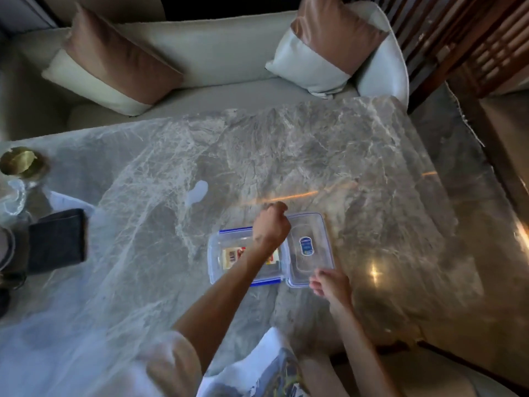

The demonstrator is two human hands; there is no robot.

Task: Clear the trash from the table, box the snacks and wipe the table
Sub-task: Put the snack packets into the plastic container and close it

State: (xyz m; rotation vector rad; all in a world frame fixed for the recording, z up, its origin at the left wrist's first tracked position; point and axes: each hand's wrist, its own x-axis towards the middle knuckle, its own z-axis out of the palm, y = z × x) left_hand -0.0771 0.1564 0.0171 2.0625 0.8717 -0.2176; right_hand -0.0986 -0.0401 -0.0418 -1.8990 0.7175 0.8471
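A clear plastic box [217, 253] with blue clips sits on the marble table [315, 156], near the front. A snack packet [233, 255] lies inside it, partly hidden by my left forearm. The clear lid [310, 247], with a blue sticker, lies right beside the box. My left hand [272, 224] is curled into a fist over the far edge where box and lid meet; nothing shows in it. My right hand [332, 285] pinches the lid's near corner. A small white spill [198, 191] marks the table beyond the box.
A dark folded cloth [57, 239] lies at the left edge, with a brass bowl [21, 164] and crumpled clear plastic [14, 196] behind it. A sofa with two cushions [114, 67] runs along the far side. A wooden chair [472, 47] stands at the far right.
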